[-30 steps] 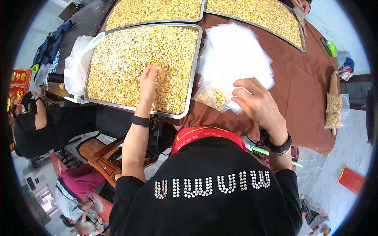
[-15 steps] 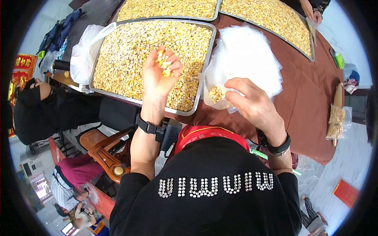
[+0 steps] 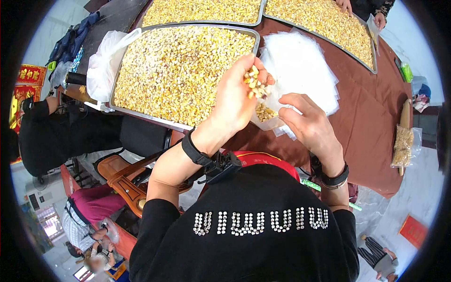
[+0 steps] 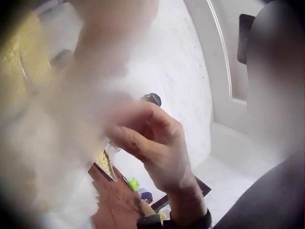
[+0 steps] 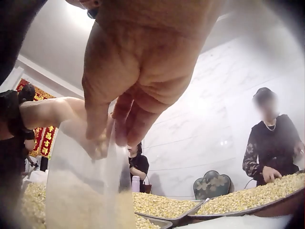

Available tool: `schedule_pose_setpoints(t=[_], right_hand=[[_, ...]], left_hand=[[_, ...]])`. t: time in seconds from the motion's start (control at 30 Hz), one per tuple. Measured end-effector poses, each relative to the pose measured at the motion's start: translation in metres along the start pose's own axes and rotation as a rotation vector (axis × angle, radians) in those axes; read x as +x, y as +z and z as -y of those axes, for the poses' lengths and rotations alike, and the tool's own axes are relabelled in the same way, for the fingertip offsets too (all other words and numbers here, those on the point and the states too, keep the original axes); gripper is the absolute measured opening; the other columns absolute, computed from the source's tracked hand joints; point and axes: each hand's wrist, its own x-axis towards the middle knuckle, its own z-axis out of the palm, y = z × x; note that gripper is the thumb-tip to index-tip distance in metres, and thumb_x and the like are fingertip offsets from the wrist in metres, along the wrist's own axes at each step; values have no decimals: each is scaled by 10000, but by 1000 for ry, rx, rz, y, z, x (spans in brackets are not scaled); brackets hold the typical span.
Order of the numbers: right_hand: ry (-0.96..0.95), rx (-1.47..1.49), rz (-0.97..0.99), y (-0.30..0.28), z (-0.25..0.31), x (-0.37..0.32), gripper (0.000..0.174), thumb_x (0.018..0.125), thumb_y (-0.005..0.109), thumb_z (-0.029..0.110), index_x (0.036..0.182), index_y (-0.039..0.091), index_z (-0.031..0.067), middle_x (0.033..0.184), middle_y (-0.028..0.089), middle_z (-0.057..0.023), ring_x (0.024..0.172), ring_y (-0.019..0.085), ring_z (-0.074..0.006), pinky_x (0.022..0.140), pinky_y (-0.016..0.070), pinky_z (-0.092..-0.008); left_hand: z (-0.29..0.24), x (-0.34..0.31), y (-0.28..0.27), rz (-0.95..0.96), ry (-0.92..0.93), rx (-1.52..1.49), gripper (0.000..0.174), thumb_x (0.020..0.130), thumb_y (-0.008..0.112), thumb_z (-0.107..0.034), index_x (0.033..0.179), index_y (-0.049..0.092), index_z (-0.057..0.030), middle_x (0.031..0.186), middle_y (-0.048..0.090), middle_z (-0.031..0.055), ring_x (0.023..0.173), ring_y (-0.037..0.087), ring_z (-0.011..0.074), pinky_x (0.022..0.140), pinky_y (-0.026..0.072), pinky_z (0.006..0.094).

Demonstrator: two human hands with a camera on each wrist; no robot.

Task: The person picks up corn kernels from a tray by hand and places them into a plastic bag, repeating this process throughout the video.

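My left hand (image 3: 235,94) holds a small heap of corn kernels (image 3: 255,83) in its curled fingers, right at the mouth of a clear plastic bag. The bag (image 3: 268,125) has some kernels in its bottom. My right hand (image 3: 307,120) pinches its upper edge between thumb and fingers. In the right wrist view the bag (image 5: 86,176) hangs upright under the right hand (image 5: 138,71), with the left hand partly hidden behind it. The left wrist view is hazy, with the right hand (image 4: 164,150) showing in it.
A metal tray (image 3: 150,118) of corn kernels stands on the left, with more filled trays behind. A fanned stack of plastic bags (image 3: 300,66) lies on the brown cloth (image 3: 354,122). A white plastic bag (image 3: 104,70) sits at the tray's left. Another person's hand (image 3: 345,5) reaches into the far tray.
My left hand has scooped kernels from the near tray and carried them right to the bag. The right hand has stayed at the bag's edge. The far person's hand has moved onto their tray.
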Motion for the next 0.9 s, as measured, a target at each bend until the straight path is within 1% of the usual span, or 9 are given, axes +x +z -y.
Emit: schedule_pose_setpoints(t=[0.17,0.33,0.5,0.6,0.67,0.7,0.77,0.87,0.9], right_hand=[[2,20,-1,2,1,1,131,665,588,34,781,529,47,951,549,-66,891,568,-249,700,509,-320],[18,13,37,1,-1,-2,141,662,590,25,787,526,43,955,548,-72,900,566,-250,703,508,-328],[4,16,51,2,1,-1,167,657,595,7,803,522,40,964,547,-88,907,566,-259,706,505,-338],[-13,45,39,4,3,2,175,650,598,0,803,521,40,968,547,-88,903,567,-260,704,506,-337],[-19,42,42,3,2,2,178,649,599,0,804,522,40,966,548,-87,903,568,-259,703,506,-336],[-20,41,44,3,1,2,180,649,600,0,806,522,41,964,549,-87,902,568,-259,701,507,-334],[-22,36,47,3,1,3,177,652,597,4,808,524,42,958,550,-90,901,569,-261,702,506,-337],[-23,32,50,1,1,5,168,656,590,14,812,531,38,956,555,-101,900,572,-269,711,508,-343],[-17,43,55,2,1,4,164,657,586,20,812,534,32,959,558,-109,901,573,-274,719,509,-346]], left_hand=[[4,4,-2,54,62,46,193,886,492,-260,823,491,-77,667,447,33,750,459,197,733,388,312],[-27,16,-20,103,-108,-360,155,879,493,-231,825,494,-86,650,411,14,714,433,168,668,381,288],[-42,42,-83,-151,72,-138,144,875,496,-216,822,500,-82,645,407,13,711,442,165,647,387,294],[-28,52,-135,-283,106,372,185,875,500,-223,936,546,-55,714,483,32,769,475,169,679,403,291],[-16,49,-149,-291,-4,1317,247,854,506,-234,999,588,-52,863,586,90,870,535,211,720,434,319],[-4,50,-167,-292,1,1313,247,854,506,-234,999,588,-52,863,586,90,870,535,211,720,434,319],[15,52,-192,50,548,1998,319,840,499,-223,1117,551,-72,1068,572,115,956,525,262,771,426,406],[27,33,-166,193,656,2266,339,820,521,-235,1134,525,-107,1120,541,102,1001,499,279,791,401,470],[29,27,-163,269,531,2318,360,816,541,-264,1142,516,-112,1130,531,98,1027,482,285,800,394,472]])
